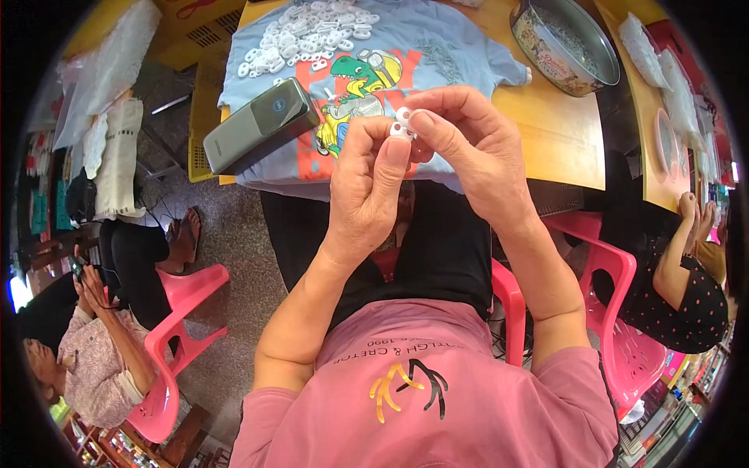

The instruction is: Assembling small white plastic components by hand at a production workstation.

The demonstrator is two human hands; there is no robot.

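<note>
Between my two hands, above the near part of a light blue T-shirt [456, 51], is a small white plastic piece with round holes [402, 125]. My left hand [365, 183] pinches it between thumb and bent fingers. From the other side, my right hand [477, 160] closes its thumb and forefinger on the same piece; whether it also holds something tiny is hidden. Farther off on the shirt lies a pile of similar white pieces [312, 35]. To its right, small thin metal parts [438, 61] are scattered over the cloth.
A grey power bank [261, 126] rests on the shirt at the left. On the wooden table [558, 144], a round tin [566, 58] holds many small metal parts. Pink chairs [601, 273] flank me. One person [94, 359] sits at left, another [686, 288] at right.
</note>
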